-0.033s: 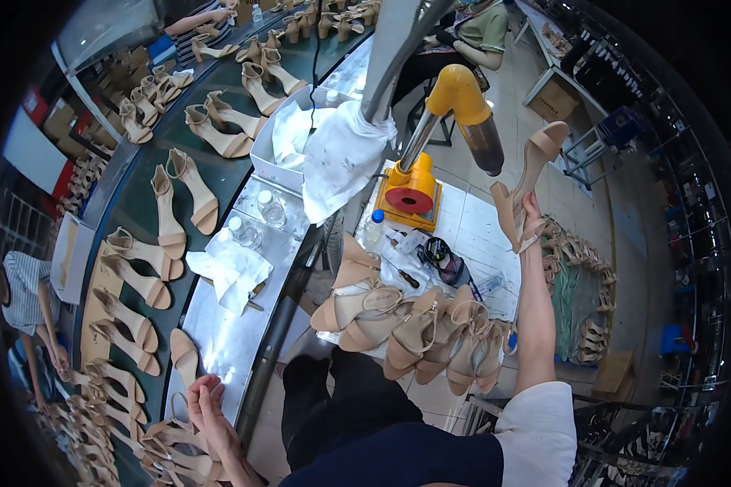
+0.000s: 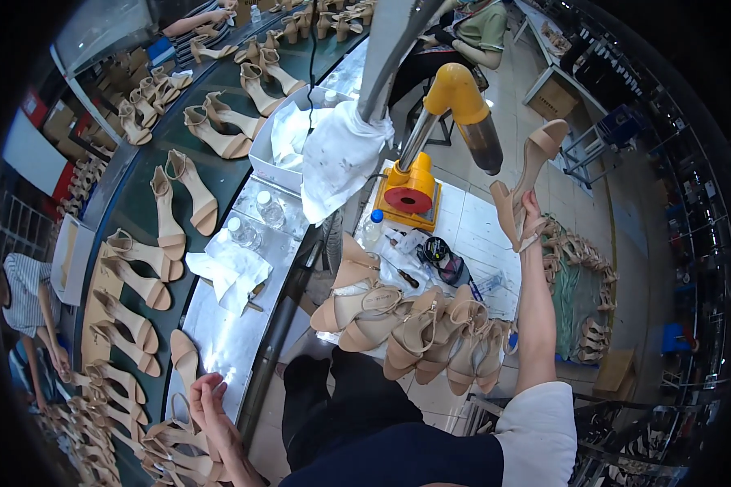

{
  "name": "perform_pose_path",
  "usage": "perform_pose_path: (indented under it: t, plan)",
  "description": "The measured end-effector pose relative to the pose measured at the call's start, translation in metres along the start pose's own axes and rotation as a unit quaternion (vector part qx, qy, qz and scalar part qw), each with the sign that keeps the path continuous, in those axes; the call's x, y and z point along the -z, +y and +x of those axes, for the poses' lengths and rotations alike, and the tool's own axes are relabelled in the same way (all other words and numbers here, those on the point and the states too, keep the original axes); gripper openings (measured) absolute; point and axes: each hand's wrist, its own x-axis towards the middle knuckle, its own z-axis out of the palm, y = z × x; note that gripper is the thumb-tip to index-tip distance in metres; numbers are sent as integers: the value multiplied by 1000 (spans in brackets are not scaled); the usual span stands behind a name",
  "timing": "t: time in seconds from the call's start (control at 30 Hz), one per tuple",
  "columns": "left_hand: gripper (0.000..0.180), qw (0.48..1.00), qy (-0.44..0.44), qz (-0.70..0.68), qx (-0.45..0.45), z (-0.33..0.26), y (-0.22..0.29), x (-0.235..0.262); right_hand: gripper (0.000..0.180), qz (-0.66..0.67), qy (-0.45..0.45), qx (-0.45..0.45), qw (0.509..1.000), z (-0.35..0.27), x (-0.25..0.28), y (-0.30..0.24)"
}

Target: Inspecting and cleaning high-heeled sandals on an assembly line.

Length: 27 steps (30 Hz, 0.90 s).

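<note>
Right hand [image 2: 531, 217], centre right of frame, arm raised, fingers pinched on a beige block-heeled strappy sandal [image 2: 526, 178] held beside the yellow-capped machine arm [image 2: 463, 109]. Left hand [image 2: 209, 406], lower left, fingers loosely spread, rests among beige sandals on the dark green conveyor belt [image 2: 219, 174], well apart from the raised sandal.

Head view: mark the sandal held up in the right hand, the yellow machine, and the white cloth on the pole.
sandal [image 2: 526, 183], head view, on its beige sole.
yellow machine [image 2: 456, 88], head view, on its bent yellow arm.
white cloth [image 2: 337, 158], head view, on its hanging middle.
</note>
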Motion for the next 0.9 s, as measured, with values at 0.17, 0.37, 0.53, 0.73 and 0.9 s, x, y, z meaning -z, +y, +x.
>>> perform_pose_path:
  t: [0.17,0.37,0.53,0.73,0.9]
  plan:
    - [18,997,-76,-24,-17,4,2,-35,28,36,0,-43,998,-54,-27,-16]
    - [21,923,-374,24,-86,6,23,-133,54,270,-89,-112,952,-262,-146,-24]
    - [35,911,-390,-131,-6,-10,-9,-133,49,368,-174,-215,888,-358,-256,23]
    - [38,925,-316,-209,37,1,-14,-85,52,426,-208,-333,815,-387,-305,46]
    - [40,922,-274,-255,97,10,-16,-55,49,465,-208,-415,754,-399,-327,61]
